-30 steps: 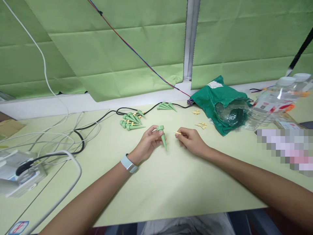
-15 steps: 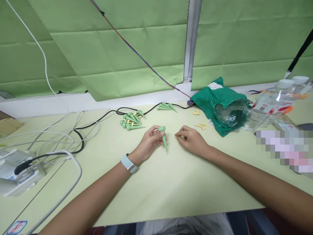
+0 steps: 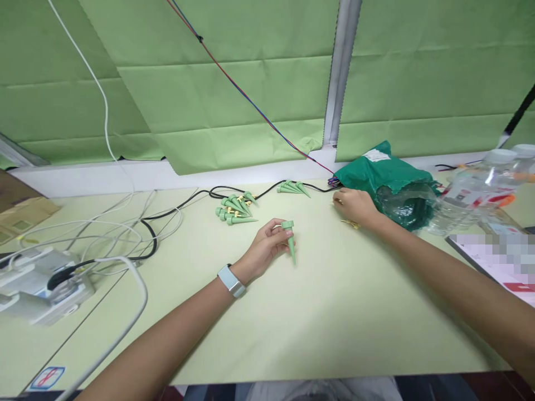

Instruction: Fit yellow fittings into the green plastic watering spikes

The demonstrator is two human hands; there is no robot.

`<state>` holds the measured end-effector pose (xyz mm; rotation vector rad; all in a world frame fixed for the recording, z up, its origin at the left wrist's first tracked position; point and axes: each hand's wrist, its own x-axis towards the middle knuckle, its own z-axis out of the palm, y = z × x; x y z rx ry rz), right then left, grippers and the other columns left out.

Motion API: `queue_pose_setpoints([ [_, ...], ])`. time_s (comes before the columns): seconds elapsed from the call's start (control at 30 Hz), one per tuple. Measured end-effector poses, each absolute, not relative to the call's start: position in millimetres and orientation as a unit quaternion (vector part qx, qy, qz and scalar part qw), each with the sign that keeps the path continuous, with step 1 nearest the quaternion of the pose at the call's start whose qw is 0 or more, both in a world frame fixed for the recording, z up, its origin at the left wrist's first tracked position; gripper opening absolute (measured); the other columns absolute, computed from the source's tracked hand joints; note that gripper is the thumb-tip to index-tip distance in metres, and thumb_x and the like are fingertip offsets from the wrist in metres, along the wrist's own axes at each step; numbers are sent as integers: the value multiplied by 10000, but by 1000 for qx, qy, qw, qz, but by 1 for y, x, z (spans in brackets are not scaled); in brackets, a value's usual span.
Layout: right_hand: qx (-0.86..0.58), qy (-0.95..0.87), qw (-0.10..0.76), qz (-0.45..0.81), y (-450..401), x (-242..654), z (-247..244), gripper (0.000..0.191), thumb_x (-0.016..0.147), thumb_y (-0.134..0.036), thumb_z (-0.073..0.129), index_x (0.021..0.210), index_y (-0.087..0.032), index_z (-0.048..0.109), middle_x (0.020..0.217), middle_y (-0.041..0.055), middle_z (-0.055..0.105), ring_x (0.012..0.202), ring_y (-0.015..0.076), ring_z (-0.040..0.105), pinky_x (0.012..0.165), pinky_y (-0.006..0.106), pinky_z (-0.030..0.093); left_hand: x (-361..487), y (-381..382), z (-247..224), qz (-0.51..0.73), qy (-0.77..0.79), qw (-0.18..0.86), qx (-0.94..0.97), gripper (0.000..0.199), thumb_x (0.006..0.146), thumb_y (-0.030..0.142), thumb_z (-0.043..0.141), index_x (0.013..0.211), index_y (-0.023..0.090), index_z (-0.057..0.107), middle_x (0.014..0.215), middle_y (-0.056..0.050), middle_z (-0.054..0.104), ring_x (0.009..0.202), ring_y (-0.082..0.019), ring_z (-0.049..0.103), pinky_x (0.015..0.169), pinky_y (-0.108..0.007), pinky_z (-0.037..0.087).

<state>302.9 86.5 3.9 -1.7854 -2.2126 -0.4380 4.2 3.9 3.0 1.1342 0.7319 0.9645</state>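
Observation:
My left hand (image 3: 273, 242) holds a green plastic watering spike (image 3: 291, 245) by its capped upper end, the tip pointing down just over the table. My right hand (image 3: 354, 205) is beyond it to the right, its fingers curled together among small yellow plastic pieces (image 3: 350, 224). What lies between those fingertips is too small and hidden to tell. A cluster of green spikes with yellow fittings (image 3: 237, 208) lies at the back, left of centre. Several more green spikes (image 3: 292, 188) rest side by side farther back.
A torn green bag (image 3: 387, 178) with clear plastic in its mouth lies at the back right, beside large clear bottles (image 3: 472, 184). Tangled cables and a white power strip (image 3: 58, 284) cover the left side. A black cable (image 3: 204, 192) runs along the back.
My right hand has moved away from the spike, back and right to the yellow pieces. My left hand still grips the spike. The whole view has shifted slightly.

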Motion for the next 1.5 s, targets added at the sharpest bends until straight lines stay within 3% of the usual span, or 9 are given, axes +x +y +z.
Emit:
queue_pose_setpoints([
  [0.47, -661, -729, 79, -160, 106, 312, -5, 316, 1005, -292, 432, 1026, -173, 724, 1122, 131, 672, 914, 232, 650, 639, 291, 360, 4, 3, 5, 423, 320, 678, 509, 277, 813, 307, 791, 983, 202, 598, 804, 2, 608, 759, -138, 620, 670, -264, 522],
  [0.6, -660, -722, 156, -136, 96, 295, 2, 290, 994, -334, 485, 1094, -169, 701, 1173, 145, 670, 961, 248, 654, 672, 289, 398, 5, 4, 3, 435, 325, 685, 486, 323, 791, 285, 812, 996, 204, 576, 840, -4, 642, 834, -176, 684, 736, -300, 554],
  [0.7, -573, -770, 278, 29, 71, 269, 8, 288, 982, -395, 516, 1067, -187, 697, 1036, 89, 724, 852, 207, 665, 686, 282, 442, 6, 4, -1, 464, 326, 685, 457, 377, 763, 255, 834, 1017, 211, 560, 828, 10, 649, 865, -196, 712, 823, -357, 577],
  [0.8, -446, -799, 289, 279, 39, 242, 12, 309, 957, -444, 541, 1037, -197, 708, 916, 41, 735, 674, 157, 650, 621, 265, 471, 7, 5, -5, 501, 331, 668, 439, 374, 746, 227, 845, 975, 196, 551, 814, 22, 647, 843, -173, 709, 912, -402, 575],
  [0.87, -417, -799, 291, 322, 23, 228, 12, 244, 907, -393, 613, 1013, -200, 719, 866, 23, 728, 638, 141, 629, 598, 253, 464, 8, 6, -6, 522, 337, 652, 435, 367, 743, 215, 847, 947, 187, 543, 822, 24, 651, 819, -148, 699, 951, -413, 567],
  [1.03, -419, -813, 310, 258, 17, 209, 8, 70, 847, -251, 656, 862, -212, 712, 827, -6, 711, 645, 121, 584, 611, 235, 429, 8, 7, -8, 535, 343, 640, 432, 354, 756, 209, 836, 948, 184, 539, 839, 28, 652, 841, -135, 693, 1006, -427, 550],
  [1.23, -422, -834, 314, 165, 30, 203, -1, 54, 853, -218, 638, 886, -208, 680, 898, 10, 710, 716, 131, 595, 654, 238, 409, 7, 7, -10, 549, 315, 652, 418, 358, 762, 165, 826, 972, 184, 537, 833, 28, 658, 882, -146, 704, 1052, -454, 525],
  [1.4, -520, -797, 291, 93, 72, 215, -1, 123, 889, -292, 613, 942, -229, 704, 993, 18, 746, 836, 164, 647, 687, 241, 422, 8, 6, -6, 546, 358, 654, 381, 585, 769, 157, 810, 1253, 228, 491, 1214, -108, 658, 982, -232, 735, 1012, -511, 541],
  [1.5, -657, -706, 260, 42, 114, 228, 2, 178, 902, -287, 586, 1003, -224, 719, 1042, 50, 755, 944, 197, 673, 733, 251, 442, 8, 6, -4, 538, 370, 656, 379, 563, 798, 164, 769, 1280, 211, 483, 1298, -163, 614, 989, -274, 742, 985, -529, 553],
])
